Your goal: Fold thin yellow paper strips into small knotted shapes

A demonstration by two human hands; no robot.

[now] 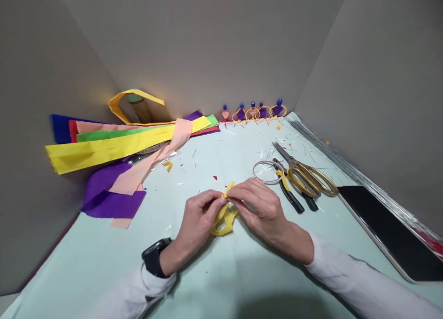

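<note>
Both hands meet at the middle of the table, low above its pale green cover. Between them is a yellow paper strip (226, 227), bent into a loop that hangs under the fingers. My left hand (199, 217), below a black wristwatch, is closed, thumb and forefinger pinching the gathered top of the strip. From the other side my right hand (259, 206) pinches the same spot with its fingertips. The fingers hide most of the gathered part. Just past my right hand lie a thin silvery wire ring (255, 172) and black-and-yellow pliers (292, 198).
Gold-handled scissors (304, 178) lie by the pliers. A dark-screened tablet (391, 231) and a bundle of thin wires (346, 160) run along the right. Coloured paper strips (114, 148) are piled at left. Several small figures (241, 112) lean on the back wall; scraps are scattered about.
</note>
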